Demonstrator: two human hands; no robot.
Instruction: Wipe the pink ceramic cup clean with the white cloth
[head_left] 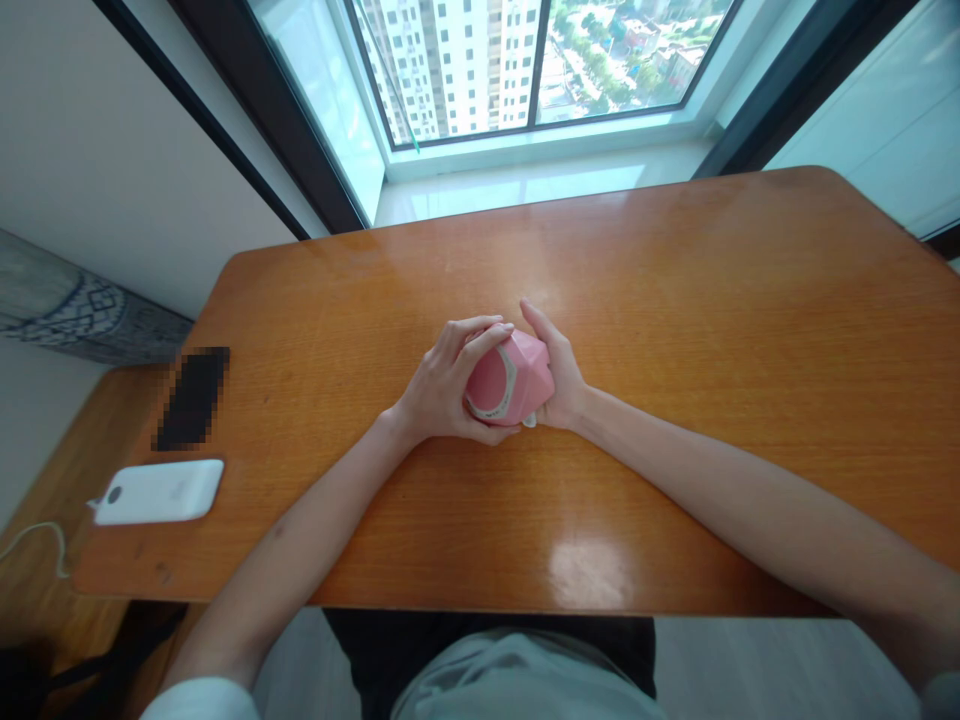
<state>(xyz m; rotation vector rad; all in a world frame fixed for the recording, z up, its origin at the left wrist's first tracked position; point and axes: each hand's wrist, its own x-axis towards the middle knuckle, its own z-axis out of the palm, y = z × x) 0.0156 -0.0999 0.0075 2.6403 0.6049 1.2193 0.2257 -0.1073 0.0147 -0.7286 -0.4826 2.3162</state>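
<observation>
Above the middle of the wooden table [675, 300], both hands are closed round a pink faceted object [531, 370]. One side of it has a round pink face bordered by a pale grey-white ring with small marks; I cannot tell its exact kind. My left hand [450, 385] wraps it from the left, thumb along the near side and fingers over the top. From the right, my right hand [562, 380] grips it with the thumb pointing up and away; its other fingers are mostly hidden behind the object. A small white bit [530, 420] shows at its underside.
At the table's left end lie a white phone-shaped device [159, 492] with a white cable [52, 530], and a dark blurred-out rectangle [191, 398]. A window [525, 70] is beyond the far edge. A patterned curtain [90, 300] hangs at left.
</observation>
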